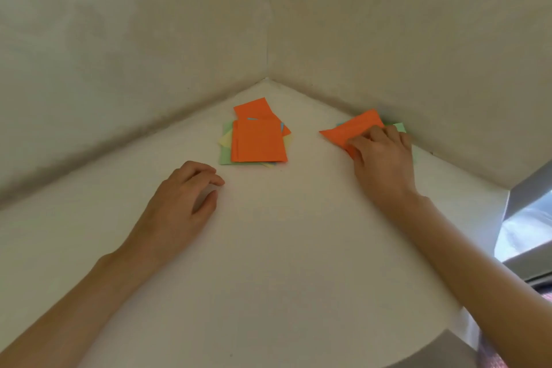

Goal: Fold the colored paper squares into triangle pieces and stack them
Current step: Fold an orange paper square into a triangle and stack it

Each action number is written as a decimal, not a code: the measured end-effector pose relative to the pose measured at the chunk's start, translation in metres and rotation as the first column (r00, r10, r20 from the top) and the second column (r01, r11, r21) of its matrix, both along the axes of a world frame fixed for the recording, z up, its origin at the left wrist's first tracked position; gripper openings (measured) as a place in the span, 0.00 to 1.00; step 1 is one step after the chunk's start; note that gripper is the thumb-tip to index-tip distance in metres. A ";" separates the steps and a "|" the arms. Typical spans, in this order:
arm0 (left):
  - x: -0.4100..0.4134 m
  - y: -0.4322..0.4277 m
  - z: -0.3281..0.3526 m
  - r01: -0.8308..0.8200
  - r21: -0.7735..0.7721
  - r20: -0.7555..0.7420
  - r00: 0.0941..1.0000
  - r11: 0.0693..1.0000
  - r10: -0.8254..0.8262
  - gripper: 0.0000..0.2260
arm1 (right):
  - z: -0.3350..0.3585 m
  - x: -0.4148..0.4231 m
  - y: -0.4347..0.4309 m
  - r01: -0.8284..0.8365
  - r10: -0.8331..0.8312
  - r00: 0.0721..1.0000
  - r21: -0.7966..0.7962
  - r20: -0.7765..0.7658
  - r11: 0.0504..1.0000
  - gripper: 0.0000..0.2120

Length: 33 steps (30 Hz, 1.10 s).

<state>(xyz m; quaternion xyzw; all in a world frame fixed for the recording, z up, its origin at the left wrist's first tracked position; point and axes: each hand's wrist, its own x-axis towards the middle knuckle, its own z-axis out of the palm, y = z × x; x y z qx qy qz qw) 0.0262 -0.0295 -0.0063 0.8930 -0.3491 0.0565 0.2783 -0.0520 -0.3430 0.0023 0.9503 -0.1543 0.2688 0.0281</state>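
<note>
A loose pile of paper squares lies near the corner of the white table, orange sheets on top, with green, yellow and blue edges showing beneath. To its right, against the wall, a folded orange triangle piece lies on top of green folded pieces. My right hand rests on the orange triangle, its fingertips pressing the paper down. My left hand rests on the table below and left of the pile, fingers loosely curled, holding nothing.
Two beige walls meet in a corner right behind the papers. The white table has a rounded front edge at the lower right. A grey metallic object sits at the right edge.
</note>
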 end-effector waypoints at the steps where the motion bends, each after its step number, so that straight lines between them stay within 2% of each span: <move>1: 0.001 0.004 -0.001 -0.008 -0.002 -0.002 1.000 1.000 0.008 0.07 | 0.003 0.003 0.007 -0.063 0.063 0.998 0.010 0.017 0.998 0.11; 3: 0.001 0.012 -0.002 -0.011 -0.014 -0.015 1.000 1.000 0.010 0.08 | 0.009 0.013 0.028 -0.297 0.294 0.955 0.074 0.045 0.952 0.13; 5: 0.000 0.018 -0.001 -0.003 -0.025 -0.019 1.000 1.000 0.003 0.07 | 0.019 0.027 0.055 -0.469 0.487 0.873 0.244 -0.017 0.849 0.16; 7: -0.002 0.022 0.000 0.002 -0.032 -0.029 1.000 0.999 -0.003 0.12 | 0.024 0.041 0.077 -0.473 0.585 0.798 0.452 -0.144 0.756 0.27; 8: -0.004 0.025 0.000 0.006 -0.039 -0.028 1.000 0.999 -0.007 0.16 | 0.024 0.049 0.084 -0.445 0.599 0.771 0.491 -0.217 0.749 0.31; 9: -0.006 0.028 0.000 0.010 -0.047 -0.024 1.000 0.999 -0.012 0.18 | 0.022 0.054 0.089 -0.417 0.589 0.753 0.481 -0.293 0.771 0.33; 11: -0.010 0.033 -0.002 0.012 -0.063 -0.027 1.000 0.998 -0.014 0.19 | 0.016 0.058 0.094 -0.401 0.541 0.756 0.392 -0.369 0.828 0.30; 16: -0.013 0.035 -0.002 0.014 -0.110 -0.060 0.998 0.994 -0.021 0.19 | 0.004 0.041 0.094 -0.530 0.565 0.764 0.198 -0.311 0.825 0.20; 20: -0.017 0.031 0.003 0.051 -0.145 -0.050 0.997 0.988 -0.059 0.19 | 0.000 0.031 0.098 -0.607 0.615 0.780 0.094 -0.114 0.789 0.24; 22: -0.020 0.030 0.004 0.043 -0.153 -0.051 0.997 0.987 -0.051 0.19 | 0.006 0.026 0.105 -0.631 0.633 0.774 -0.055 0.032 0.774 0.23; 24: -0.022 0.031 0.004 0.021 -0.171 -0.026 0.999 0.985 -0.026 0.21 | 0.012 0.020 0.115 -0.669 0.697 0.704 -0.201 0.136 0.715 0.18; 25: -0.023 0.031 0.005 0.015 -0.187 -0.009 1.000 0.982 -0.017 0.23 | 0.014 0.016 0.122 -0.704 0.740 0.658 -0.232 0.139 0.671 0.17; 27: -0.024 0.034 0.007 0.037 -0.195 0.031 0.999 0.980 -0.032 0.27 | 0.012 0.008 0.133 -0.796 0.824 0.562 -0.219 0.075 0.563 0.15; 29: -0.024 0.037 0.008 0.086 -0.139 0.072 0.994 0.987 -0.077 0.23 | 0.004 0.004 0.138 -0.865 0.872 0.488 -0.144 -0.025 0.480 0.16; 33: -0.025 0.042 0.001 0.171 -0.003 0.095 0.981 0.985 -0.170 0.15 | -0.002 0.004 0.133 -0.898 0.895 0.433 0.032 -0.110 0.438 0.13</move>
